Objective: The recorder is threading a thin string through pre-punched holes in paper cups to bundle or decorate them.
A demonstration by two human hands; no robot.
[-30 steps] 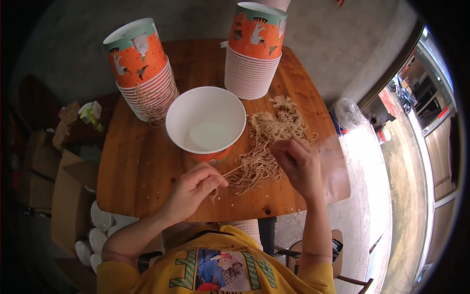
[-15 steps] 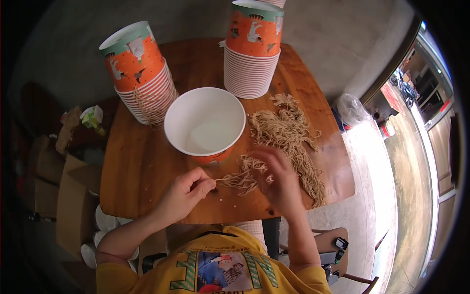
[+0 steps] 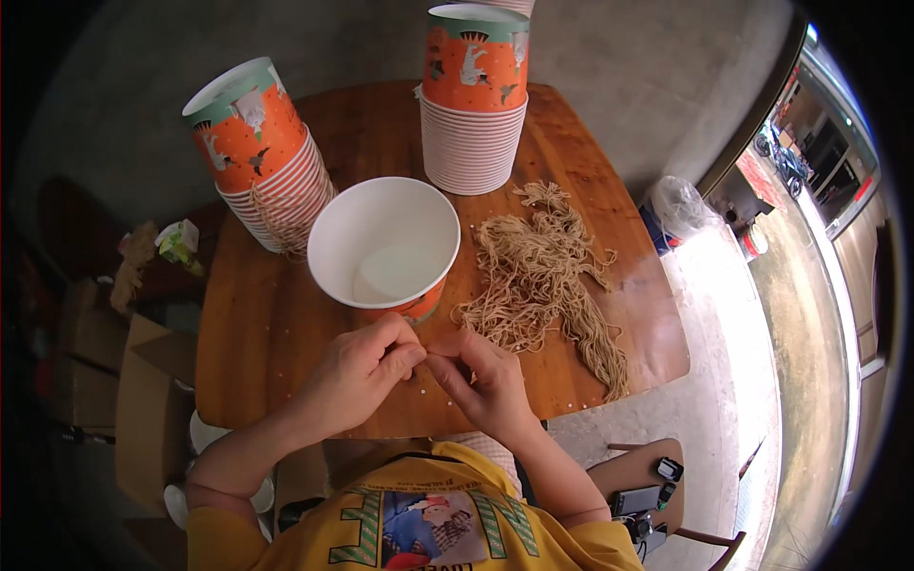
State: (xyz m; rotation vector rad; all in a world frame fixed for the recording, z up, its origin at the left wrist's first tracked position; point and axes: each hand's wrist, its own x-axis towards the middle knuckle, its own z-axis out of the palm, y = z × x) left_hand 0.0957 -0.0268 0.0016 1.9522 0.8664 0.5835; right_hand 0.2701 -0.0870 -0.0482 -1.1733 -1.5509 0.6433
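My left hand [image 3: 367,371] and my right hand [image 3: 484,383] meet at the table's near side, thumbs and forefingers pinched together. Between the fingertips is the end of a thin tan string, mostly hidden by them. Just beyond my left hand a large white-lined paper bucket [image 3: 386,243] with an orange outside stands upright, its mouth facing up. To the right of it lies a loose tangled heap of tan string [image 3: 543,276], apart from my right hand.
Two stacks of nested paper buckets, one at the left [image 3: 252,143] and one at the back [image 3: 473,114], stand upside down on the wooden table [image 3: 276,352]. String drapes over the left stack. A cardboard box [image 3: 152,409] is at lower left, a chair [image 3: 609,476] at lower right.
My right hand has come left from the string heap to my left hand and closed into a pinch. The strand between left hand and heap no longer shows. The view has shifted slightly.
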